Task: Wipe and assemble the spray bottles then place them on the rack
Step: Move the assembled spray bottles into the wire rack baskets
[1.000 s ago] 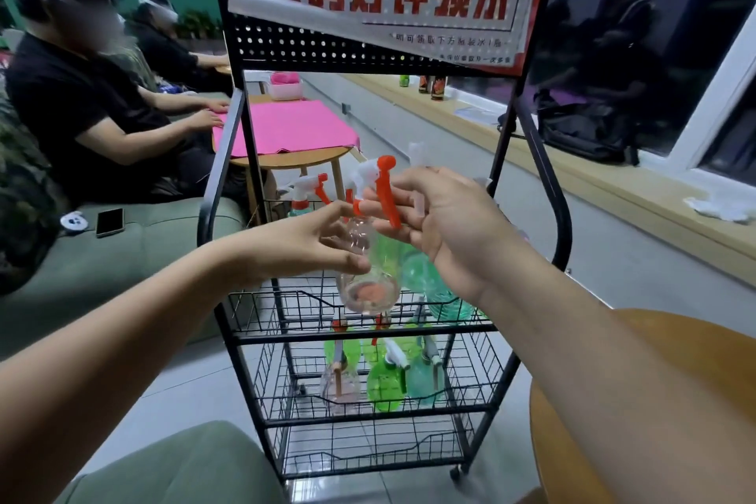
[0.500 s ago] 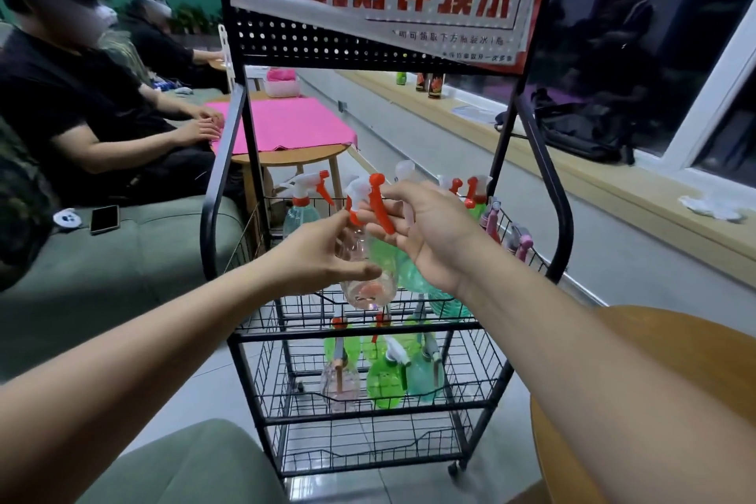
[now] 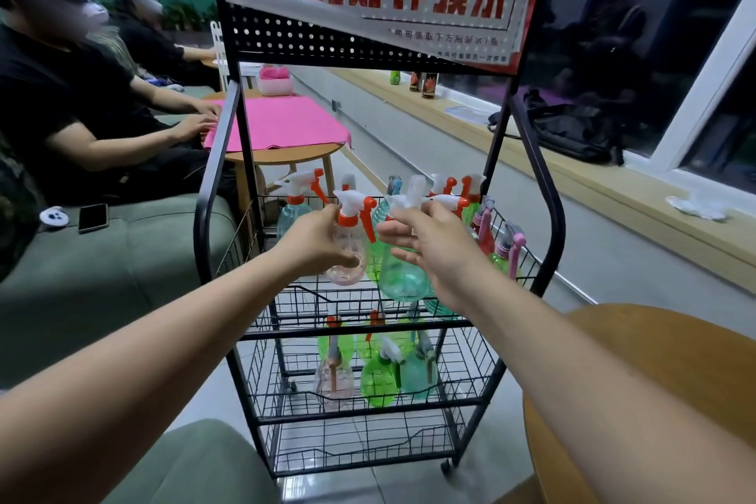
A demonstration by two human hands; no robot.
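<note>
The left hand (image 3: 315,248) grips the clear spray bottle (image 3: 347,258) over the rack (image 3: 286,41), fingers curled. The right hand (image 3: 444,254) holds nothing, fingers spread.

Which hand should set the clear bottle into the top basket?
Left. The left hand grips the clear bottle just over the top basket; the right hand hovers beside it, fingers loose, apparently holding nothing.
</note>
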